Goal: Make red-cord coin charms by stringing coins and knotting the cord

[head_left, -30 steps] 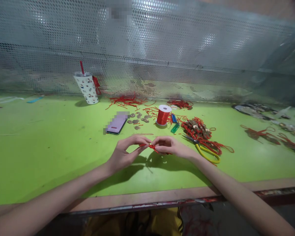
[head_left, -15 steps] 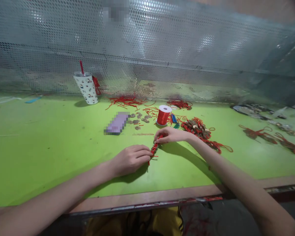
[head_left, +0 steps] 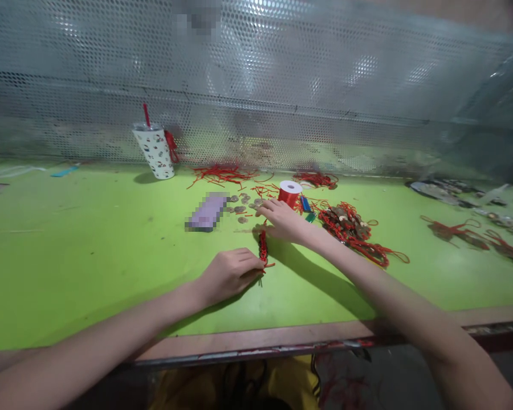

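Observation:
A short red knotted cord strung with dark coins (head_left: 263, 247) runs nearly straight away from me between my two hands, just above or on the green tabletop. My left hand (head_left: 235, 270) pinches its near end, where short loose cord ends stick out past the fingertips. At the far end is my right hand (head_left: 284, 221), thumb and forefinger curved around the cord with a small gap showing between them. Its palm side is hidden. Loose coins (head_left: 240, 210) lie just beyond its fingertips, and a spool of red cord (head_left: 289, 193) stands behind it, partly covered.
A pile of red-corded coin strings (head_left: 346, 223) lies right of my right hand, near blue and green lighters (head_left: 310, 218). A blurred-out phone (head_left: 209, 210) and a tumbler with a straw (head_left: 156, 151) sit left. Cut red cords (head_left: 224, 174) lie along the perforated metal panel (head_left: 248, 114).
The coin string has swung from a slant to nearly straight away from me. My right hand has shifted a little left and farther off; my left hand still grips the near end.

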The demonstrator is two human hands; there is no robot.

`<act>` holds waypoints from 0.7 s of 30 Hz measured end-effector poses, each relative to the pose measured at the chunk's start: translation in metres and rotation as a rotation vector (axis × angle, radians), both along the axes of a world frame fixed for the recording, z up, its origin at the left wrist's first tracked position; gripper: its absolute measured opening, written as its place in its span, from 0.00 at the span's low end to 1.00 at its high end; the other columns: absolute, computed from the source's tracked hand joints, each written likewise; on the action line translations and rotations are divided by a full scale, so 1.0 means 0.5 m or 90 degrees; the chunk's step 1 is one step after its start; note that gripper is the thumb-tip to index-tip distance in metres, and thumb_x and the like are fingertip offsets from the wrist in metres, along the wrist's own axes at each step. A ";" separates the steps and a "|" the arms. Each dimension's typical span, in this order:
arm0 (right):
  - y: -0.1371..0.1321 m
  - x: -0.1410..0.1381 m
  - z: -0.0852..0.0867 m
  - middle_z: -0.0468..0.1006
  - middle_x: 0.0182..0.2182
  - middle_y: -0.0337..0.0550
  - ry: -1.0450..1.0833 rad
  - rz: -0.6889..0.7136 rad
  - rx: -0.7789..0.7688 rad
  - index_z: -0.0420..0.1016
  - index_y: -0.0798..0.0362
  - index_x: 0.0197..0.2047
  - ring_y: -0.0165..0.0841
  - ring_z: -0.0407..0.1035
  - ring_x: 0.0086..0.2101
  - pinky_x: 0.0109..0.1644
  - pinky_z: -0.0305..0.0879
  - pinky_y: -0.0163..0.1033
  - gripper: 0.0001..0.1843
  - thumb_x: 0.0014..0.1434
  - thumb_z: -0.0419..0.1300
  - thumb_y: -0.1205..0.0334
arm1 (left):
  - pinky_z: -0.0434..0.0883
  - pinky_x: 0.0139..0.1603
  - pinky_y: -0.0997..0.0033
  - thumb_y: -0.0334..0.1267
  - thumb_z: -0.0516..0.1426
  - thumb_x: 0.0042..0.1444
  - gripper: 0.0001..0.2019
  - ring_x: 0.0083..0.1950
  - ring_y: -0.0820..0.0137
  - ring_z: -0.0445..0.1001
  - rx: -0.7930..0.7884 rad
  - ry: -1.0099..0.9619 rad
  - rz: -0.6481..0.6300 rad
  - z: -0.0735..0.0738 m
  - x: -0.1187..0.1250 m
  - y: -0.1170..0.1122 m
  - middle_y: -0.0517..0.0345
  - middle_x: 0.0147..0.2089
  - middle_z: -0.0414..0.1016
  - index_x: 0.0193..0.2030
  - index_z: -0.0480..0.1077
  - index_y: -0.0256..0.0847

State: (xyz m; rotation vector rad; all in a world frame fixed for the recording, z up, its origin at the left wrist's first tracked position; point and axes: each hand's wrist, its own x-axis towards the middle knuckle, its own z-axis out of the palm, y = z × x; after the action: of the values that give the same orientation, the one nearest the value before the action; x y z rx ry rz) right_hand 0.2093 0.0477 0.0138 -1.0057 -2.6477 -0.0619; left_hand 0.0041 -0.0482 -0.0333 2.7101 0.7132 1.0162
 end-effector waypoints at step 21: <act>-0.164 0.063 -0.049 0.76 0.45 0.46 0.288 0.119 -0.288 0.73 0.51 0.47 0.36 0.71 0.48 0.55 0.69 0.44 0.07 0.69 0.60 0.58 | 0.73 0.38 0.75 0.37 0.59 0.63 0.06 0.35 0.70 0.79 -0.313 -0.159 0.093 0.024 0.004 0.003 0.57 0.35 0.82 0.38 0.77 0.38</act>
State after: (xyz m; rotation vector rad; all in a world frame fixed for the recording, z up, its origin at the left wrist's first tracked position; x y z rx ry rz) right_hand 0.2406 -0.0345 -0.0108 -0.7687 -2.3538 0.7436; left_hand 0.0061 -0.0467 -0.0212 2.0987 0.9717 1.0233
